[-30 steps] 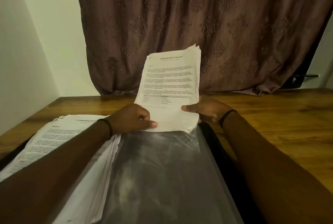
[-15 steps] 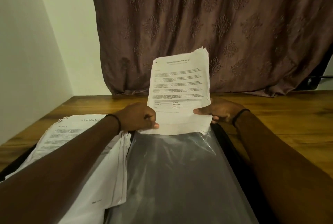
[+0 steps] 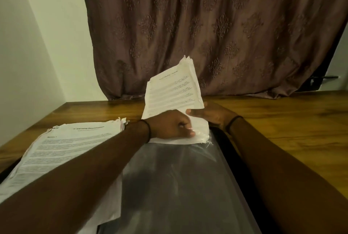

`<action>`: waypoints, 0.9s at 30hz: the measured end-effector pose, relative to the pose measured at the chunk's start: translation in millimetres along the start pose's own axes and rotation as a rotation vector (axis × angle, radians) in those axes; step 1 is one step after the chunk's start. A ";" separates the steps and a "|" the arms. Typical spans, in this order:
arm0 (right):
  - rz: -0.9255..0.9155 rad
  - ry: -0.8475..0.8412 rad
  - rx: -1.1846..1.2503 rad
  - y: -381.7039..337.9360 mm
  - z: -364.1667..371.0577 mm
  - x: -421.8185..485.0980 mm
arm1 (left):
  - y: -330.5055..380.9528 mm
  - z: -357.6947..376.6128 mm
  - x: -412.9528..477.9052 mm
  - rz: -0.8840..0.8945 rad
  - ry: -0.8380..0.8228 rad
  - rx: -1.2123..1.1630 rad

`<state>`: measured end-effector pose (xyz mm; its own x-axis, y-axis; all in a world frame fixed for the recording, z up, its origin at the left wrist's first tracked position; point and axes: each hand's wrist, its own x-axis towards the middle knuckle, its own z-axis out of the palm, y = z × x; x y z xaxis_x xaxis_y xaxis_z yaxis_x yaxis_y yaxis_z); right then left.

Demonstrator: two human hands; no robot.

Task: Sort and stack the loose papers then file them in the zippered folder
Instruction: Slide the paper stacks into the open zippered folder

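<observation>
A sheaf of printed papers [image 3: 172, 92] stands tilted above the far end of the open black folder [image 3: 228, 150]. Its lower edge sits at the mouth of the folder's clear plastic sleeve [image 3: 173, 181]. My left hand [image 3: 169, 125] grips the sheaf's lower left part, thumb on top. At the sheaf's right edge my right hand [image 3: 211, 114] holds it, mostly behind the sheets. A second stack of printed papers [image 3: 62, 150] lies flat on the folder's left half, partly under my left forearm.
The folder lies on a wooden table [image 3: 282, 120] that runs to the right and back. A brown patterned curtain [image 3: 207, 32] hangs behind it, and a white wall [image 3: 28, 54] closes the left side.
The sheaf has tilted to the right and sunk lower toward the plastic sleeve. My left hand has slid rightward along its lower edge, closer to my right hand.
</observation>
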<state>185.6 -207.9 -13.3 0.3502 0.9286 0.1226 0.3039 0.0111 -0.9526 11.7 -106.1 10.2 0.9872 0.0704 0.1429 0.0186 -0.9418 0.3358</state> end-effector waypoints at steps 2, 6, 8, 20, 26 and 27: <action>-0.031 0.094 0.062 1.2 7.1 0.5 | 15.2 11.7 15.2 0.034 0.090 -0.031; -0.038 0.265 0.183 6.4 14.7 -0.7 | 19.0 24.7 29.7 0.019 0.187 -0.190; -0.021 0.229 0.146 5.3 11.5 -2.8 | 14.0 27.1 29.6 0.004 0.271 -0.281; 0.170 0.061 0.115 4.6 -4.5 -4.4 | 3.6 22.6 22.2 -0.014 0.324 -0.369; 0.111 0.329 0.030 4.3 15.9 6.0 | 0.0 28.0 23.4 -0.060 0.409 -0.365; 0.113 0.297 0.040 4.1 13.0 4.6 | -1.1 29.6 24.4 -0.075 0.423 -0.351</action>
<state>177.0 -198.8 -20.3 0.6252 0.7758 0.0858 0.2151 -0.0656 -0.9744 40.5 -113.1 -14.2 0.8344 0.3273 0.4434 -0.0387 -0.7677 0.6397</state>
